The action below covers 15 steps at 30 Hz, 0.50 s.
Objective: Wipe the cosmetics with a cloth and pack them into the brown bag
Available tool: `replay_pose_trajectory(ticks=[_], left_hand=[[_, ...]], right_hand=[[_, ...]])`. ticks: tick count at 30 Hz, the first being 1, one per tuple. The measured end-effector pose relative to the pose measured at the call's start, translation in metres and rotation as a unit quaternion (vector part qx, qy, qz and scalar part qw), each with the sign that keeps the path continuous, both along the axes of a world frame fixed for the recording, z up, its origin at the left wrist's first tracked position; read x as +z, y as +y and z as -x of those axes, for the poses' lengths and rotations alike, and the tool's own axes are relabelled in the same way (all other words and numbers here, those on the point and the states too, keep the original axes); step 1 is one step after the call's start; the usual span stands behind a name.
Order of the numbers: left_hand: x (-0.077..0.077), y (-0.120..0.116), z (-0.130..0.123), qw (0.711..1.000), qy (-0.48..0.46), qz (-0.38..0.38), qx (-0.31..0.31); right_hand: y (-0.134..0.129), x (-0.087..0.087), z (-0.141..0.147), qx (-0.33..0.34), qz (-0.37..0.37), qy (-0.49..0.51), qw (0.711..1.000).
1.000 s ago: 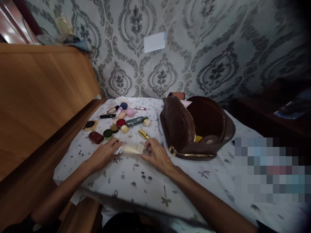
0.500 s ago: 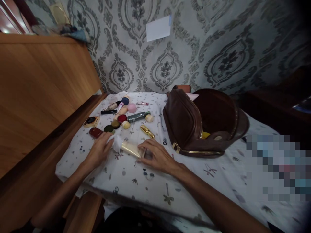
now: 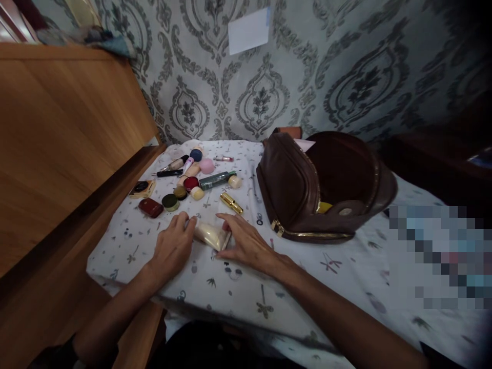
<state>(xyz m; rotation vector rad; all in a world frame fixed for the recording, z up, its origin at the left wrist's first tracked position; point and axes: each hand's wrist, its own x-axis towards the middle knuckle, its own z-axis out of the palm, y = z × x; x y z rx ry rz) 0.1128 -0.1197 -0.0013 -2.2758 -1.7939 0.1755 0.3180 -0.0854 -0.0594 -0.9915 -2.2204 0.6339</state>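
Observation:
A cream-coloured tube (image 3: 210,236) lies low over the patterned cloth, between my two hands. My left hand (image 3: 173,248) has its fingers closed round the tube's left end, hiding it. Around the flat right end, the thumb and fingers of my right hand (image 3: 248,243) are spread apart, without a visible grip. Just behind the tube is a gold lipstick (image 3: 231,203). A dark red case (image 3: 150,207) and a green-lidded round jar (image 3: 170,202) lie beyond my left hand.
A brown bag (image 3: 292,189) stands unzipped at the right. Farther back are a green tube (image 3: 216,180), a pink round item (image 3: 206,165), a red round item (image 3: 191,184) and a compact (image 3: 142,188). Wooden furniture (image 3: 69,133) borders the left; the patterned wall rises behind.
My left hand has moved right and closed over the tube's left end. The white crumpled material there is out of sight. My right hand's fingers have spread wider. The view has shifted slightly.

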Motion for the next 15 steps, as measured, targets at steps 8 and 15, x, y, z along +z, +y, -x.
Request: replay_pose_trajectory(ticks=[8, 15], left_hand=[[-0.01, -0.02, -0.044, 0.984, 0.001, 0.085, -0.159], [-0.001, -0.011, -0.033, 0.986, -0.034, 0.081, -0.143]], right_hand=[[-0.001, -0.002, -0.002, 0.01, -0.027, 0.003, 1.0], [-0.001, -0.001, 0.0, 0.007, -0.025, 0.0, 1.0]])
